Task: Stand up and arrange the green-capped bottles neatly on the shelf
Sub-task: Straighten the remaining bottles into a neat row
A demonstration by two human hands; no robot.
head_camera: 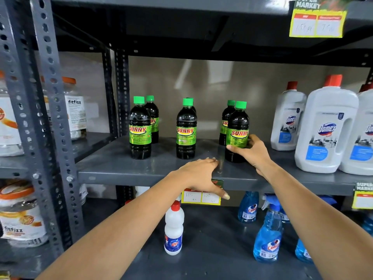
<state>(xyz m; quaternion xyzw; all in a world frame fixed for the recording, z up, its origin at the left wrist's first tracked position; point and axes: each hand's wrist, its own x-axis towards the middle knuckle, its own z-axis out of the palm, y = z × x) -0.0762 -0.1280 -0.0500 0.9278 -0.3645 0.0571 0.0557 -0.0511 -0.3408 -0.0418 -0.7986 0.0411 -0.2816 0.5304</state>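
Note:
Several dark green-capped Sunny bottles stand upright in pairs on the grey shelf: a left pair, a middle pair and a right pair. My right hand wraps around the lower part of the front right bottle, fingers behind it and thumb across its front. Another bottle stands just behind that one. My left hand rests flat on the shelf's front edge, thumb hanging down over a price tag, holding nothing.
Large white Domex jugs stand right of the bottles. Below are a small white bottle and blue spray bottles. Fitfizz jars fill the neighbouring rack on the left, beyond perforated grey uprights.

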